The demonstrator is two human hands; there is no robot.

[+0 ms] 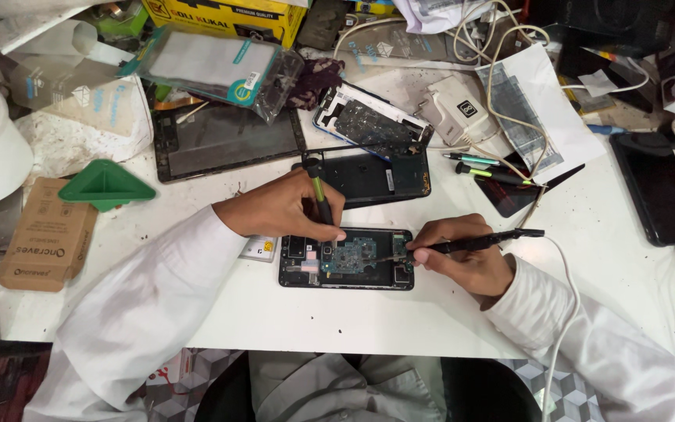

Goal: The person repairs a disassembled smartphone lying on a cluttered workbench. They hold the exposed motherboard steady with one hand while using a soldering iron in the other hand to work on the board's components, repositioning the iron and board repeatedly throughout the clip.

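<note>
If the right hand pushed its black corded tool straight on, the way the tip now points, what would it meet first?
The right hand aims the black corded tool leftward. Its tip already appears to rest on the circuit board inside the opened phone, so the board comes first; beyond it are the left hand's fingers, though depth is unclear.

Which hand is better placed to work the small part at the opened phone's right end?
Right: the right hand holds the corded tool, tip at that end of the opened phone.
</note>
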